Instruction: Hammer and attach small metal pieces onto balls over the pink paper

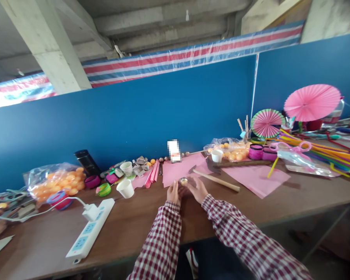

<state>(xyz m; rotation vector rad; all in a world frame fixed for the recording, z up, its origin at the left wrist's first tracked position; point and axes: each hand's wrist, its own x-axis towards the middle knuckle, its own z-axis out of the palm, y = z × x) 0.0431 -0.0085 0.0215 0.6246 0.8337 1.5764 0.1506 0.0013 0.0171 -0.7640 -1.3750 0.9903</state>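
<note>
A small round object [183,181], shiny and gold-coloured, is pinched between my hands just above the brown table. My left hand [174,192] grips its left side with the fingers drawn together. From the right, my right hand [197,190] closes on it with thumb and fingertips. The object's underside is hidden by my fingers, and its exact kind is too small to tell. Close beyond my right hand lies a hammer [218,182] with a wooden handle. Behind both hands is a sheet of pink paper [179,169].
A white power strip [90,229] with a plugged-in cord lies at the left. Paper cups [125,188] stand nearby. Bags of orange balls [58,181] sit on both sides. Pink paper fans [312,102], scissors [291,147] and coloured sticks [323,147] occupy the right. A blue partition [163,112] rises behind.
</note>
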